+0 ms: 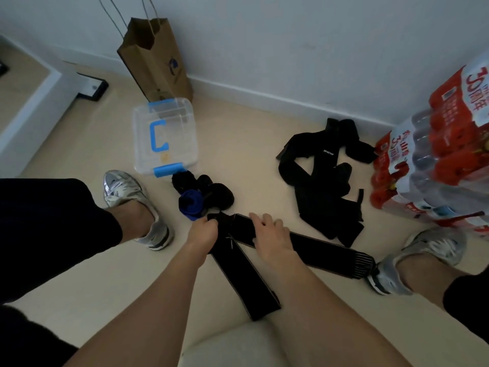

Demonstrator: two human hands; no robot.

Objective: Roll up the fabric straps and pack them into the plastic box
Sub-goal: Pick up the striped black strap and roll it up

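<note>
Hands: our left hand [202, 231] curls round the bent end of the black strap [317, 250]; our right hand [267, 233] lies on it just beside, fingers nearly straight, pressing down.
Strap: on the floor [238, 154] between our shoes [127, 192], bent in a V.
Box: the plastic box [165, 139] sits ahead-left, lid on.
Rolls: we see rolled straps [203, 197], black and one blue, just beside the box.
Pile: loose straps [325, 181] lie to the right, near the bottle pack [436, 154].

Dim, soft indoor light — edges bowed, slightly blurred.
</note>
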